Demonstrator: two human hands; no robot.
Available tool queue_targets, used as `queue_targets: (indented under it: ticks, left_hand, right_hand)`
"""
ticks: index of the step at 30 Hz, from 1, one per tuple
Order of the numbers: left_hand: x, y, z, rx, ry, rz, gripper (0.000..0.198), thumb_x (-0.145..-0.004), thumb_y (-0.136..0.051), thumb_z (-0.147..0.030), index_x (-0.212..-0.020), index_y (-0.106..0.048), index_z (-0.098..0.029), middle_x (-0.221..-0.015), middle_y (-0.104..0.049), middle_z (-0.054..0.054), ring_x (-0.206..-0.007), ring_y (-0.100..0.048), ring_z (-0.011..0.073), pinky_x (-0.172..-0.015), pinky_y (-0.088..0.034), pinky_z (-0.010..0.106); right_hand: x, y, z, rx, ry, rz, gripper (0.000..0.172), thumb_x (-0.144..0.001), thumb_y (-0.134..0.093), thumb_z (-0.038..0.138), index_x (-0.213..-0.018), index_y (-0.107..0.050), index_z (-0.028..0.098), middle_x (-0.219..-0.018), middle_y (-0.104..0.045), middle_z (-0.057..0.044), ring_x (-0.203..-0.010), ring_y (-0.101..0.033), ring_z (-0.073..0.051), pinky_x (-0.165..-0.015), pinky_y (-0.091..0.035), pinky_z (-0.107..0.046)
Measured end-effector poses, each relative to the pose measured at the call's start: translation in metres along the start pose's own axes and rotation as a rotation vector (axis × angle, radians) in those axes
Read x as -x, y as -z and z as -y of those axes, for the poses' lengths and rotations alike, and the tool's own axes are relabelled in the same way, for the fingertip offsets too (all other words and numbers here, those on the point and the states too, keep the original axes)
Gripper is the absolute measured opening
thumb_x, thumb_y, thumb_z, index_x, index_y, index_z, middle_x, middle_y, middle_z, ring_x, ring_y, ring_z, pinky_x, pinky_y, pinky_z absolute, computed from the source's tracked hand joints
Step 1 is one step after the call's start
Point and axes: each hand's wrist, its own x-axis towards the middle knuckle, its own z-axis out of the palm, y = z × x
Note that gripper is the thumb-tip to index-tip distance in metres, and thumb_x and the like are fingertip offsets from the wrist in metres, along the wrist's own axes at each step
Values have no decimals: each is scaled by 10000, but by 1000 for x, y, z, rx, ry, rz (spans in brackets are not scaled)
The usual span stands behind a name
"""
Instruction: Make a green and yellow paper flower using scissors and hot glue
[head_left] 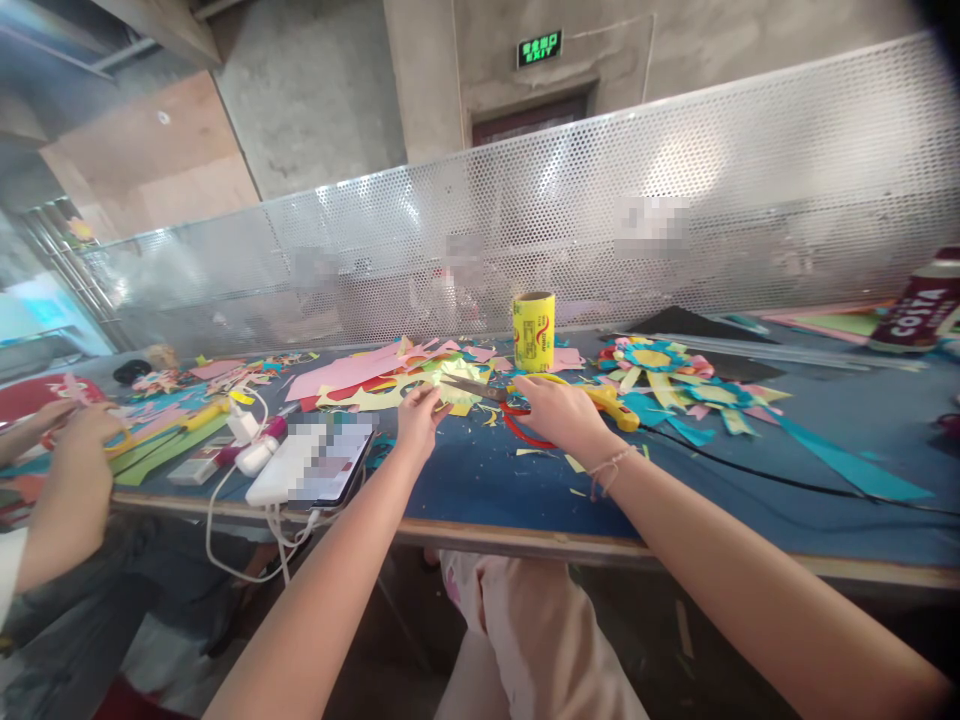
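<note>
— So, what does each grip hold?

— The person's right hand (568,418) is closed through the yellow and red handles of the scissors (480,389). The left hand (418,417) has its fingertips pinched on the near edge of a piece of yellow paper (459,378).

— Which way do the scissors lie?

— Their long axis runs nearly parallel to the near edge of the tabletop (480,490), with the handles on the right and the blades pointing left. The tips reach the yellow paper just beyond the left fingers. Whether the blades are apart or together is too small to tell.

— So where is the paper from each grip?

— It is touching the left grip and rises slightly away from it. From the right grip it lies to the left, a blade's length off, so the left hand is the nearer one. Both hands are close together near the middle of the tabletop.

— And further out?

— Coloured paper scraps lie all around. A yellow tape roll (533,331) stands upright behind the scissors, towards the far edge. Paper rosettes (654,358) lie to the right. A phone (337,460) and a white power bank (281,475) rest at the near edge on the left. At the far left a co-worker's hand (86,430) is busy over other paper.
</note>
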Motion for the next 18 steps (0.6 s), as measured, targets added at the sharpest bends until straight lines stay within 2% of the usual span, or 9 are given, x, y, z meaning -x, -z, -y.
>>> queue_targets:
  ticks: [18]
  left_hand:
    - [0,0,-1,-7,2,12,255,-531,-742,-215,-688,-552,-152,-603,-492,-54,-567,-504,55,-668,-522,274]
  right_hand:
    - [0,1,-3,8,-34,-5,348,-768,-521,298,-1107,-491,229,-1012,-637,-79,-857,-596,-221,-559,-381,-257]
